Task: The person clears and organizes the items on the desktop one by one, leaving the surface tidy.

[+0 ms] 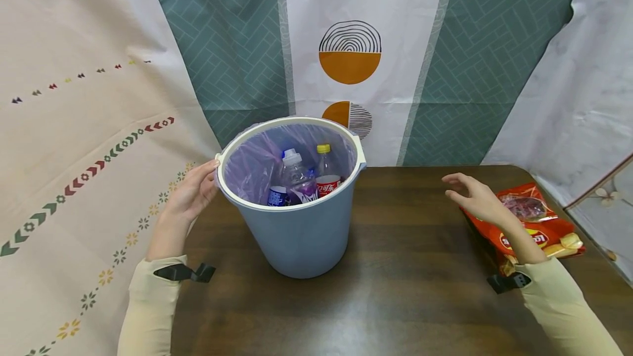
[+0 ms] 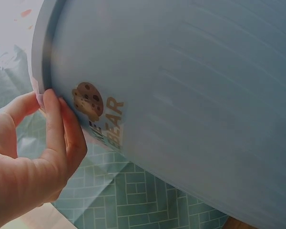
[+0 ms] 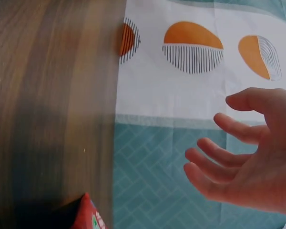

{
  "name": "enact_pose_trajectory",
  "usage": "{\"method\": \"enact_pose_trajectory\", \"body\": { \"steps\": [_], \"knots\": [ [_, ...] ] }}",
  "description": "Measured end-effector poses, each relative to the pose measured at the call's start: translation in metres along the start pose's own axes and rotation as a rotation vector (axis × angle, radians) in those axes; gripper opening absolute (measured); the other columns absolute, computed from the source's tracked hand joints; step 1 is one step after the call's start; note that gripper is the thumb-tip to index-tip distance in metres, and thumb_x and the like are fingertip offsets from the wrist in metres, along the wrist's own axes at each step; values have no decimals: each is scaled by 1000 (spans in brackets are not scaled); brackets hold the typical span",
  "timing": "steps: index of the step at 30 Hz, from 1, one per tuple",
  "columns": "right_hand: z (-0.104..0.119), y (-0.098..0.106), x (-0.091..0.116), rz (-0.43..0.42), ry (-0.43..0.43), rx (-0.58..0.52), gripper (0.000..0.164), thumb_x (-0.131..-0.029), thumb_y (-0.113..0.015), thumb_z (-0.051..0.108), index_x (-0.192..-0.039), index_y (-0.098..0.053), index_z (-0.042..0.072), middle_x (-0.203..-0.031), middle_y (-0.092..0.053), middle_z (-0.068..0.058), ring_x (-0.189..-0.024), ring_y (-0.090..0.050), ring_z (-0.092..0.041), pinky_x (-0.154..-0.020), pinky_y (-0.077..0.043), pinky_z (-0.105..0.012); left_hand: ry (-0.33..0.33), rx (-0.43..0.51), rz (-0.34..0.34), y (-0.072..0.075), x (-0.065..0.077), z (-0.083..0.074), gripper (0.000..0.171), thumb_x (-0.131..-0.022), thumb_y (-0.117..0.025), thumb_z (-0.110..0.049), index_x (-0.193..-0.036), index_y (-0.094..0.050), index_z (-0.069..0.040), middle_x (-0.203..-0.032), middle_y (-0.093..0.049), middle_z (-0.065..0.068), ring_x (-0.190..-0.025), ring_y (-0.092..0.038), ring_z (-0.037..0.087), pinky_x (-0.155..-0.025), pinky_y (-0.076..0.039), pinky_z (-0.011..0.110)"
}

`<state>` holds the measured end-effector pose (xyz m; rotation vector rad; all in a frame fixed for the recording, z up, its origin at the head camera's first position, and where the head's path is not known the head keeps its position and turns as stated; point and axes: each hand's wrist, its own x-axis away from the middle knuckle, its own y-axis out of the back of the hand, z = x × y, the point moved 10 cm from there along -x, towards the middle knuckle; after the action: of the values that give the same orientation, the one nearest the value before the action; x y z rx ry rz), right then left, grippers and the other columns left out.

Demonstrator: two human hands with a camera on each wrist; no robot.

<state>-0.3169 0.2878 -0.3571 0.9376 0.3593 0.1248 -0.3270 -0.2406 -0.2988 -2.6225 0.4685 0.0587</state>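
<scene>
A blue-grey trash can with a white rim and a purple liner bag tilts on the table, its mouth toward me. Inside lie plastic bottles, one with a yellow cap and one with a white cap. My left hand pinches the rim at the left side; in the left wrist view, thumb and fingers meet at the rim's edge. Held in the air right of the can, my right hand has loosely bent fingers and nothing in them. Red snack packages lie beyond and beneath the right forearm.
The dark wooden table runs between the can and the packages. A patterned cloth hangs behind it, with a cream cloth at the left and a pale marbled cover at the right.
</scene>
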Motion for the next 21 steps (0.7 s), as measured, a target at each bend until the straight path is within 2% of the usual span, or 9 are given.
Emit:
{"method": "enact_pose_trajectory", "body": {
  "steps": [2, 4, 6, 8, 10, 13, 15, 17, 21],
  "knots": [
    [-5, 7, 2, -24, -24, 9, 35, -94, -51, 24, -121, -50, 2, -117, -56, -19, -99, -56, -34, -79, -53, -33, -1, 2, 0, 0, 0, 0, 24, -97, -40, -7, -100, -65, -4, -85, -67, 2, -72, -65, 7, -64, -56, 14],
    [-11, 14, 4, -53, -52, 14, 34, -94, -51, 24, -120, -51, 2, -116, -57, -20, -97, -56, -34, -73, -49, -19, -2, -2, -2, 0, 0, -1, 24, -97, -41, -7, -100, -65, -5, -86, -67, 2, -72, -65, 7, -64, -56, 14],
    [-18, 20, 6, -78, -80, 8, 33, -94, -50, 24, -118, -52, 2, -114, -57, -22, -96, -56, -35, -69, -45, -12, -3, -3, -1, 0, 0, -1, 24, -97, -41, -7, -100, -65, -5, -86, -67, 2, -72, -65, 7, -64, -56, 14],
    [-24, 27, 9, -105, -112, 7, 33, -94, -49, 25, -117, -53, 2, -113, -58, -24, -94, -57, -33, -65, -44, -11, -3, -7, -2, 0, 0, -1, 24, -96, -41, -7, -99, -65, -5, -85, -67, 2, -72, -65, 7, -64, -56, 14],
    [-31, 34, 13, -135, -155, 3, 34, -95, -47, 27, -117, -53, 3, -113, -58, -25, -86, -59, -21, -59, -45, -13, -3, -21, -6, 0, 1, -1, 24, -97, -41, -7, -98, -65, -5, -84, -67, 1, -70, -65, 7, -63, -56, 13],
    [-40, 44, 19, -174, -221, -21, 37, -95, -44, 33, -118, -53, 5, -113, -57, -26, -58, -55, -11, -43, -45, -21, -3, -30, -8, 0, 1, -1, 25, -97, -41, -7, -97, -66, -6, -82, -67, 0, -69, -64, 6, -62, -56, 13],
    [-44, 53, 23, -205, -252, -27, 39, -95, -43, 34, -118, -53, 5, -113, -58, -26, -51, -47, 0, -40, -43, -23, 1, -33, -11, 0, 1, -1, 25, -97, -41, -8, -96, -66, -6, -81, -66, 0, -68, -64, 6, -62, -56, 13],
    [-47, 61, 26, -239, -266, -23, 39, -95, -43, 35, -118, -54, 5, -111, -58, -24, -51, -45, 6, -43, -42, -19, 5, -28, -14, 0, 1, -1, 25, -97, -41, -8, -96, -66, -6, -81, -66, 0, -69, -64, 6, -62, -56, 13],
    [-54, 75, 32, -294, -292, 10, 38, -95, -43, 32, -116, -56, 3, -107, -58, -23, -70, -38, 19, -57, -38, -11, 8, -26, -20, 0, 1, -1, 24, -97, -41, -8, -97, -66, -6, -82, -67, 0, -69, -64, 6, -63, -56, 13]
  ]
}}
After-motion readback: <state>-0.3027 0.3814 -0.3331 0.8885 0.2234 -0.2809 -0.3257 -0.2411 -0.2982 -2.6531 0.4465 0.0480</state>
